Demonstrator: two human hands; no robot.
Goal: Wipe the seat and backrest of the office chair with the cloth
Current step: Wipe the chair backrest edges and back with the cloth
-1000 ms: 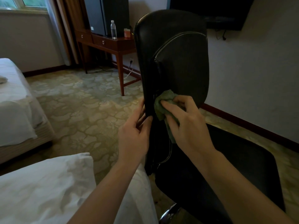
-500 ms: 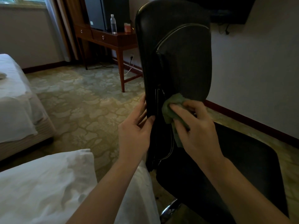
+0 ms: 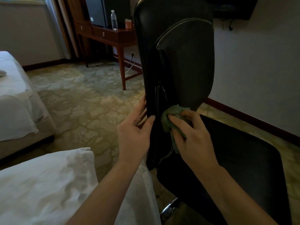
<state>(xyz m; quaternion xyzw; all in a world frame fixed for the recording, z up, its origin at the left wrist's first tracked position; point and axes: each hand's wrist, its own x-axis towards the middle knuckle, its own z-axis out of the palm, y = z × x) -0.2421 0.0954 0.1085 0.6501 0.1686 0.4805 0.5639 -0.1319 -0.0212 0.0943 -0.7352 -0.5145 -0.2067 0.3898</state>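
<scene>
Close head-height view, forward and down.

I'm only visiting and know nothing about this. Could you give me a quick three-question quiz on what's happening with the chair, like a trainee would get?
1. Which hand presses the green cloth against the backrest?
2. True or false: the left hand grips the backrest's edge.
3. What stands on the wooden desk? A) lamp B) water bottle C) laptop
Key: 1. the right hand; 2. true; 3. B.
</scene>
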